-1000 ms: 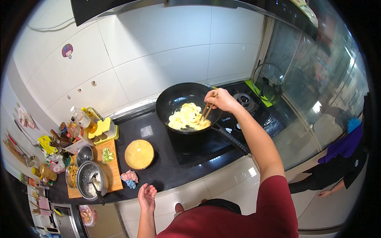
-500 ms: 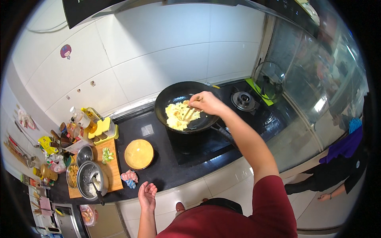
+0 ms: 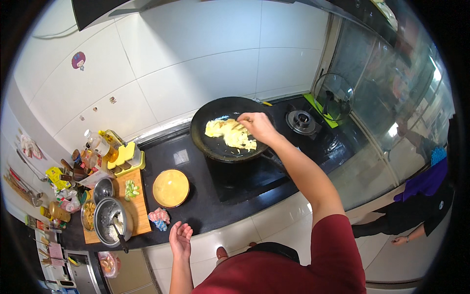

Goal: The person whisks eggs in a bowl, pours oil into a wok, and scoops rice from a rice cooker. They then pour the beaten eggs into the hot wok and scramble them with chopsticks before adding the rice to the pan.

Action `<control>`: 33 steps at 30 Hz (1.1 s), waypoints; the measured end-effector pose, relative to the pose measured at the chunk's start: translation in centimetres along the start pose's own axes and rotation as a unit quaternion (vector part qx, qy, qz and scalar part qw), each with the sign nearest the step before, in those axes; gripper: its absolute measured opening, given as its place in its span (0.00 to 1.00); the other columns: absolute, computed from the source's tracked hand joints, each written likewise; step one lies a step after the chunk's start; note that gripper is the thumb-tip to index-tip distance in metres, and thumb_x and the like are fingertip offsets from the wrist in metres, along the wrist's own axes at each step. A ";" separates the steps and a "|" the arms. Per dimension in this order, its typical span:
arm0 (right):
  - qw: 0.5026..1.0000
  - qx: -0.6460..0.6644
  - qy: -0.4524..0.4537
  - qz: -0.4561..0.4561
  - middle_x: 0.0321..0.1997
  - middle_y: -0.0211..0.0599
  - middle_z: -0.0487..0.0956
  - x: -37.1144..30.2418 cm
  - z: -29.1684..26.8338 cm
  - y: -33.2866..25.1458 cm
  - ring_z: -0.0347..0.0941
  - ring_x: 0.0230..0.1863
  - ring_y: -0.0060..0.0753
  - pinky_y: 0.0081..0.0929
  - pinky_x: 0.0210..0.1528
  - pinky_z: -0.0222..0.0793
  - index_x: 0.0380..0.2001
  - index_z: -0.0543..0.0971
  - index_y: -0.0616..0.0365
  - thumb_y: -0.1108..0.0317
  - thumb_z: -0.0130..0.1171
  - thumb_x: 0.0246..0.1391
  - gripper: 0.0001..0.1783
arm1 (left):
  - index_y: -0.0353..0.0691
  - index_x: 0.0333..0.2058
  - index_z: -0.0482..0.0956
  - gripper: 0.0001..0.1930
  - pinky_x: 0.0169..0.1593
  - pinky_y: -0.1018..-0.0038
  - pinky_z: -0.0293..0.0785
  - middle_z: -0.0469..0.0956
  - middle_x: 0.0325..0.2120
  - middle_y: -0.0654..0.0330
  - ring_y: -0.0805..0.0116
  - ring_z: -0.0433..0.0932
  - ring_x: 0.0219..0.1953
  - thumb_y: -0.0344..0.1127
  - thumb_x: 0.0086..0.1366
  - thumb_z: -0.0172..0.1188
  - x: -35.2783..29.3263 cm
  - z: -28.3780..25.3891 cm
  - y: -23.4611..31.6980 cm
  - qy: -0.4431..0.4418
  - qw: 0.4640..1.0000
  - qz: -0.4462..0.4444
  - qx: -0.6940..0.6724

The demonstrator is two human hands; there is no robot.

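Yellow scrambled egg [image 3: 234, 133] lies in a spread-out heap inside a black wok [image 3: 218, 148] on the stove. Over the wok's right half my right hand [image 3: 258, 126] is closed in a pinch around chopsticks [image 3: 237, 126], whose tips reach into the egg; they are thin and partly lost against it. My left hand [image 3: 181, 239] hangs in front of the counter edge, palm up with loosely curled fingers, holding nothing. Closest to it is a crumpled pink and blue cloth [image 3: 159, 218]. A yellow bowl [image 3: 171, 188] stands left of the wok.
A wooden board [image 3: 140, 210] carries chopped green pieces [image 3: 131, 190] and a metal pot [image 3: 101, 229] of rice with a black-handled spoon. Bottles [image 3: 99, 144] stand behind it. Right of the wok are a bare burner [image 3: 301, 122] and a glass lid [image 3: 334, 95]. Another person [image 3: 411, 215] stands far right.
The egg has shifted toward the front right of the wok, uncovering its front-left surface. My right hand has moved slightly right; my left hand is almost still.
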State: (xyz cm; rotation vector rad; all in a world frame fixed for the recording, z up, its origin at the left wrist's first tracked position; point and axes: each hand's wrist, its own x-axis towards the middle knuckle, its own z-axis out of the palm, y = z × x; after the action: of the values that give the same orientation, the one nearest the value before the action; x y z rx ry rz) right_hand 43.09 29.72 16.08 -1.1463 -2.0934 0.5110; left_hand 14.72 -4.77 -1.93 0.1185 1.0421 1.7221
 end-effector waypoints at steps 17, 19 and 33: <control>0.990 0.050 0.118 0.066 0.28 0.39 0.82 -0.7 -1.9 1.6 0.78 0.28 0.24 0.23 0.33 0.72 0.36 0.81 0.62 0.70 0.57 0.54 0.09 | 0.34 0.54 0.69 0.30 0.49 0.69 0.71 0.55 0.59 0.46 0.56 0.72 0.48 0.43 0.55 0.66 5.7 -8.7 2.4 0.211 0.792 0.179 0.544; 0.986 0.050 0.136 0.087 0.28 0.38 0.83 -0.3 -0.9 2.8 0.78 0.29 0.24 0.22 0.33 0.72 0.36 0.82 0.61 0.70 0.58 0.54 0.09 | 0.35 0.56 0.69 0.33 0.58 0.66 0.64 0.50 0.63 0.41 0.48 0.67 0.56 0.48 0.56 0.64 7.6 -11.5 1.8 0.217 0.705 0.177 0.651; 0.994 0.041 -0.057 0.080 0.26 0.43 0.81 -1.5 -2.8 -3.3 0.79 0.30 0.36 0.29 0.36 0.72 0.34 0.82 0.59 0.66 0.57 0.52 0.10 | 0.29 0.44 0.78 0.29 0.52 0.63 0.70 0.73 0.46 0.41 0.48 0.73 0.48 0.49 0.52 0.67 7.2 -5.6 -2.5 -0.053 0.735 0.188 0.649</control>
State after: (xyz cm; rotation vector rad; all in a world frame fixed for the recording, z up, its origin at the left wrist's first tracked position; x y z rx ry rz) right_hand 43.77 26.68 19.48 -1.2700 -2.0656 0.7485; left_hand 10.47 -1.98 -9.92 1.3728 2.0519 0.9408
